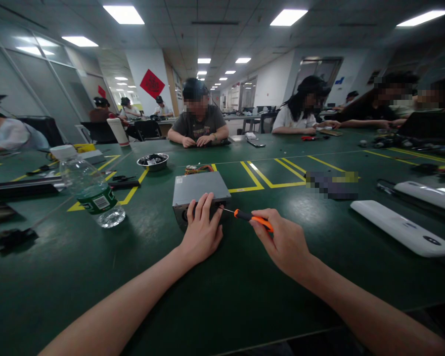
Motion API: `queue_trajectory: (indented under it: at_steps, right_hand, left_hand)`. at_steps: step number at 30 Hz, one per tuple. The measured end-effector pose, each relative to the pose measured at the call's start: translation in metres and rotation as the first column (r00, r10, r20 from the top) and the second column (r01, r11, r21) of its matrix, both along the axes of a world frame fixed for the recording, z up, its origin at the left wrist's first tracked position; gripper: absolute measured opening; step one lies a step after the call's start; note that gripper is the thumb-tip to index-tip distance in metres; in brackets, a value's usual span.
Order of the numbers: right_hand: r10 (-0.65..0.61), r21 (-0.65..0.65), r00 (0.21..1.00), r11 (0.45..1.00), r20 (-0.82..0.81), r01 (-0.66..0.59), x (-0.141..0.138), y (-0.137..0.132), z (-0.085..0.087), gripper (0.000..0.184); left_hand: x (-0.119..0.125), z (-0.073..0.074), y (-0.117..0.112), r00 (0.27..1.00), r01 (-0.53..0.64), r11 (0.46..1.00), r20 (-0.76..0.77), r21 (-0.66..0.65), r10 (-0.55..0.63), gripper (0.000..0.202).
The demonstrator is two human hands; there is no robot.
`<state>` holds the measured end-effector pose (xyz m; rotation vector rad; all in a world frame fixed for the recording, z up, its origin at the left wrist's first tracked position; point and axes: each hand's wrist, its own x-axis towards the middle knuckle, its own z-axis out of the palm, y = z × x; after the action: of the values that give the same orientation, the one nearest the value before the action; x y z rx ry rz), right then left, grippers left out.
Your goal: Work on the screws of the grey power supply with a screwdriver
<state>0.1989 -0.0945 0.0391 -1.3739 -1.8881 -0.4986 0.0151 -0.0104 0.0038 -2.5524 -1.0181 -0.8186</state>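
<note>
A grey metal box (198,188) with coloured wires at its back lies on the green table (222,296) in front of me. My left hand (201,232) rests against its near face, fingers stretched up over the front edge. My right hand (285,242) is closed on an orange-handled screwdriver (250,217), whose thin shaft points left at the box's near right corner.
A clear water bottle (92,190) stands left of the box, a metal bowl (153,161) behind it. Two white flat devices (400,227) lie to the right. Black tools and parts lie at far left. Other people sit at the far side of the table.
</note>
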Motion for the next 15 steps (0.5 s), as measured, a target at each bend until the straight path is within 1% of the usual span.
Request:
queue_trajectory:
  at_steps: [4, 6, 8, 10, 11, 13, 15]
  right_hand:
    - [-0.003, 0.034, 0.996, 0.999, 0.087, 0.000, -0.003, -0.003, 0.000, 0.016]
    - [0.026, 0.085, 0.983, 0.995, 0.182, -0.042, -0.008, -0.007, 0.000, 0.014]
    - [0.041, 0.127, 0.954, 0.989, 0.297, -0.082, -0.016, -0.011, -0.001, 0.016]
    - [0.054, 0.112, 0.918, 0.988, 0.392, -0.106, -0.026, -0.016, -0.002, 0.020]
    - [0.051, 0.092, 0.905, 0.991, 0.422, -0.099, -0.031, -0.018, -0.003, 0.023]
    - [0.035, 0.063, 0.896, 0.996, 0.442, -0.070, -0.041, -0.022, -0.003, 0.028]
    - [0.049, 0.017, 0.869, 0.998, 0.493, -0.066, -0.049, -0.025, -0.002, 0.031]
  left_hand:
    - [0.000, -0.001, 0.000, 1.000, -0.003, 1.000, -0.001, 0.013, 0.003, 0.042]
    - [0.000, -0.002, 0.000, 1.000, -0.004, 1.000, -0.006, 0.023, 0.004, 0.043]
    - [0.000, -0.002, 0.000, 1.000, -0.003, 0.999, -0.004, 0.034, 0.003, 0.044]
    - [0.000, -0.003, 0.001, 1.000, -0.001, 0.999, 0.000, 0.043, 0.001, 0.044]
    - [-0.001, -0.004, 0.001, 1.000, 0.001, 0.999, 0.001, 0.047, -0.001, 0.044]
    - [0.000, -0.005, 0.002, 1.000, 0.002, 0.999, -0.006, 0.054, -0.002, 0.044]
    - [0.000, -0.006, 0.003, 1.000, -0.002, 0.998, -0.015, 0.064, 0.003, 0.044]
